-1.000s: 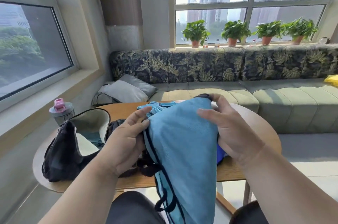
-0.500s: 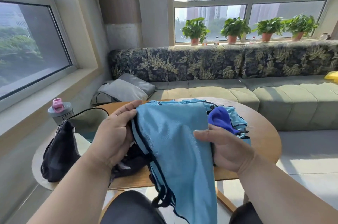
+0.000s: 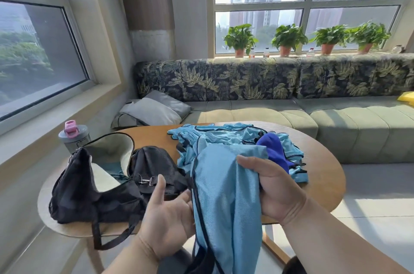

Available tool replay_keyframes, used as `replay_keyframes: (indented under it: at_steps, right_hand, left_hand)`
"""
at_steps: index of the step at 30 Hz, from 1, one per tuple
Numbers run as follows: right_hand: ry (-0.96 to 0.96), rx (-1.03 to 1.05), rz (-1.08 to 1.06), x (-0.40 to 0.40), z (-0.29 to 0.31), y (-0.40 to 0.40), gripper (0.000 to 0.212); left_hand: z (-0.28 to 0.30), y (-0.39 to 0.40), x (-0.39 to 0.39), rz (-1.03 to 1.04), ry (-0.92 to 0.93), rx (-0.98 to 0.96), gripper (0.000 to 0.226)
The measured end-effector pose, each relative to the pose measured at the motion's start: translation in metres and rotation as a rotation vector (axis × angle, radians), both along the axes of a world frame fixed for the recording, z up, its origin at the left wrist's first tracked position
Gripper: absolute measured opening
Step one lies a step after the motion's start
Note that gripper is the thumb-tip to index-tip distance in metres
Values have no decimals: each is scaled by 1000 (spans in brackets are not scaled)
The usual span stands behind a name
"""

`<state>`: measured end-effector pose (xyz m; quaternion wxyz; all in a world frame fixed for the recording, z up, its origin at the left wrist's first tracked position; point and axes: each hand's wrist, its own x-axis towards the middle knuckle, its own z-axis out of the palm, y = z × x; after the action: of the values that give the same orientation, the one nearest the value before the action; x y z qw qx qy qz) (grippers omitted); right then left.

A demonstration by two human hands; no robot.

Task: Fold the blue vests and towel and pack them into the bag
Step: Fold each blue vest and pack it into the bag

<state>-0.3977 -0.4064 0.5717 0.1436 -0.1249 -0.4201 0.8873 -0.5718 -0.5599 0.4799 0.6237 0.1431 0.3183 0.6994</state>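
Observation:
A light blue vest (image 3: pixel 226 202) with dark trim hangs over the table's near edge toward my lap. My right hand (image 3: pixel 273 191) grips its upper right part, fingers curled into the cloth. My left hand (image 3: pixel 167 213) lies palm up with relaxed fingers, touching the vest's left edge. More light blue vests (image 3: pixel 224 137) lie crumpled on the table behind, with a dark blue towel (image 3: pixel 274 150) on top at the right. The black bag (image 3: pixel 94 193) stands open at the left; a bit of blue cloth shows inside.
A round wooden table (image 3: pixel 322 186) bears everything. A grey bottle with a pink lid (image 3: pixel 72 137) stands behind the bag. A green sofa (image 3: pixel 358 126) with grey cushions (image 3: pixel 154 110) runs behind the table; potted plants line the windowsill.
My left hand has let go of the vest's top edge, dropped and turned palm up beside it. The vest has sunk lower, uncovering the bag and the pile behind.

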Motion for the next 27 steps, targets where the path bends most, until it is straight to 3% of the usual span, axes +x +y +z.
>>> replay_keyframes:
  at_steps: [3, 6, 10, 17, 20, 24, 27]
  right_hand:
    - [0, 15, -84, -3, 0, 4, 31]
    - [-22, 20, -156, -3, 1, 7, 28]
    - [-29, 24, -154, -3, -1, 9, 37]
    - [-104, 215, -159, 0, -1, 14, 30]
    - [-126, 269, -147, 1, 0, 22, 35]
    - [-120, 274, -132, 3, -5, 26, 39]
    - [-125, 258, -165, 4, -6, 27, 40]
  left_hand:
    - [-10, -1, 19, -113, 67, 109, 120]
    - [2, 1, 22, -161, 162, 66, 106]
    - [11, 10, 27, 26, 366, -90, 62]
    - [20, 28, 28, 274, 499, -228, 30]
    - [21, 29, 24, 393, 509, -319, 27]
    - [24, 28, 18, 451, 525, -407, 47]
    - [35, 26, 19, 417, 471, -439, 36]
